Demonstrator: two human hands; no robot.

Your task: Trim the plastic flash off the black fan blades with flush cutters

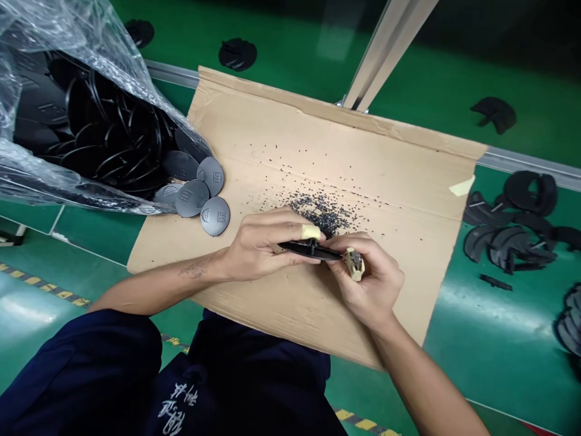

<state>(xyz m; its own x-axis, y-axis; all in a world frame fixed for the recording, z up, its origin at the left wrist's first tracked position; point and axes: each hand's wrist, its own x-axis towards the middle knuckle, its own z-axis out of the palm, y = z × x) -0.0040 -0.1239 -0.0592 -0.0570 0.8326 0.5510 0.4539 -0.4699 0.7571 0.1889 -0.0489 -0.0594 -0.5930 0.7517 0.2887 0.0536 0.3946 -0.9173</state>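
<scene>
Because the black plastic disc (295,247) at the frame's centre looks thin, it is probably light, stiff and slick, best held by its rim; the left hand (261,242) pinches it, and the right hand (372,272) curls closed around a tape-wrapped tool (353,268) at its edge. The cardboard sheet (408,181) gives room rightward, while a plastic bag (104,42) bounds the upper left

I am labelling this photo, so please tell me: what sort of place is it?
Probably a factory workstation: a bag of black discs, cardboard strewn with black bits, and striped floor markings.
</scene>
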